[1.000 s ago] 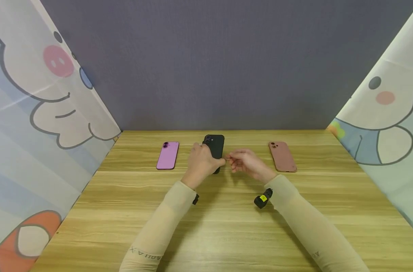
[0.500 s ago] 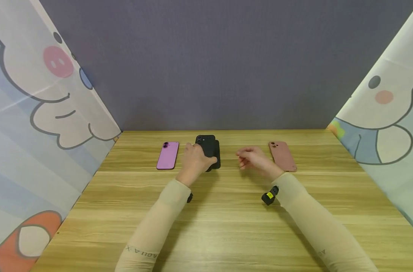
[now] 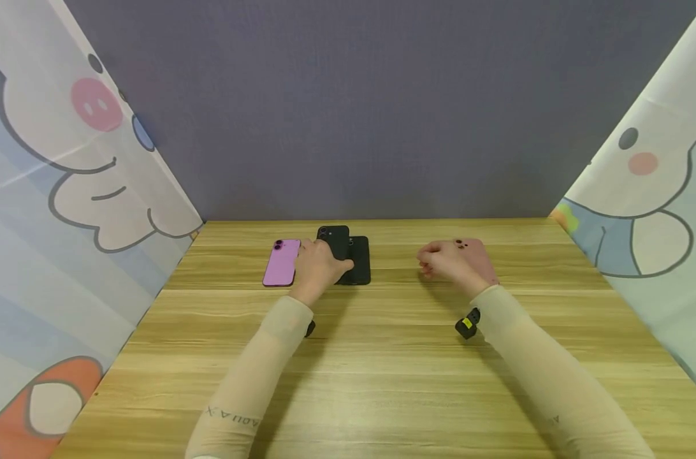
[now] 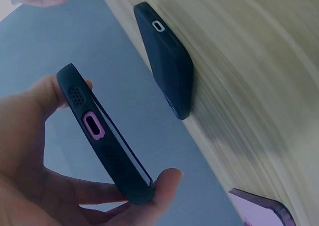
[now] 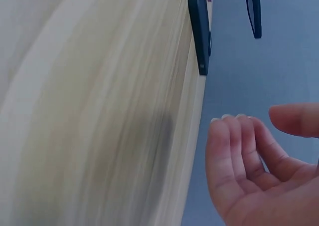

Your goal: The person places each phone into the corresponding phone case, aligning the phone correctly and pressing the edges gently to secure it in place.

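Observation:
My left hand (image 3: 315, 266) grips a phone in a black case (image 3: 336, 240) by its long edges, thumb on one side and fingers on the other. In the left wrist view this cased phone (image 4: 107, 136) is off the table, with a pink-rimmed charging port facing the camera. Just right of it in the head view, a second black phone (image 3: 359, 264) lies on the table, partly covered from sight. My right hand (image 3: 444, 261) hovers beside the pink phone (image 3: 481, 256), hiding part of it. The right wrist view shows that hand (image 5: 264, 181) with loosely bent fingers and nothing held.
A purple phone (image 3: 281, 262) lies on the wooden table (image 3: 371, 382) close to my left hand. Behind the table rises a grey panel (image 3: 348, 108). Cartoon-printed curtains (image 3: 50, 210) stand along both sides.
My left hand has carried the cased phone leftward, baring the black phone that lay behind it. My right hand has drawn away to the right, up to the pink phone.

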### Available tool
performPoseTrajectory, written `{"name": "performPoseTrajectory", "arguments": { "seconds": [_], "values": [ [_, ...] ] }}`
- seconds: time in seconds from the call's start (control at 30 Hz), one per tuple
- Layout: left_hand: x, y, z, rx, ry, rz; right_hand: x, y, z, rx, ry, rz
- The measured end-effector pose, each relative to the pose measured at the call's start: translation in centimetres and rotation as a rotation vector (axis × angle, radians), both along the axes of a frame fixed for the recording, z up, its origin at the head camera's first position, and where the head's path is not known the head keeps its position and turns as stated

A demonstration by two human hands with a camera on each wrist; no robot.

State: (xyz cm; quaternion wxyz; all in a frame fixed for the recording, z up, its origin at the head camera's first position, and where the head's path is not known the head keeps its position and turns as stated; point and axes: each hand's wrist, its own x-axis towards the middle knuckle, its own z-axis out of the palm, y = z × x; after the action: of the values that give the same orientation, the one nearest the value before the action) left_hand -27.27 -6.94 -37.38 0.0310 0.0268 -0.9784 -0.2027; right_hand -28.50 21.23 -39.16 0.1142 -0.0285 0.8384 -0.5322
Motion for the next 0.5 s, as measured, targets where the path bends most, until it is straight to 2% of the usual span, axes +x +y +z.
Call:
{"name": "performPoseTrajectory", "arguments": {
  "seconds": [0.1,0.33,0.5],
  "values": [
    [-0.4,-0.3,-0.1,0.001,-0.003,0.003,0.0,0.6,0.3,0.071,0.003,-0.006],
    [-1.5,-0.9,-0.7,-0.032,-0.04,0.039,0.6,1.8,1.0,0.458,0.121,-0.032],
    [-1.9,-1.2,-1.1,-0.046,-0.044,0.041,0.5,2.5,0.9,0.592,0.237,-0.037]
  ]
}}
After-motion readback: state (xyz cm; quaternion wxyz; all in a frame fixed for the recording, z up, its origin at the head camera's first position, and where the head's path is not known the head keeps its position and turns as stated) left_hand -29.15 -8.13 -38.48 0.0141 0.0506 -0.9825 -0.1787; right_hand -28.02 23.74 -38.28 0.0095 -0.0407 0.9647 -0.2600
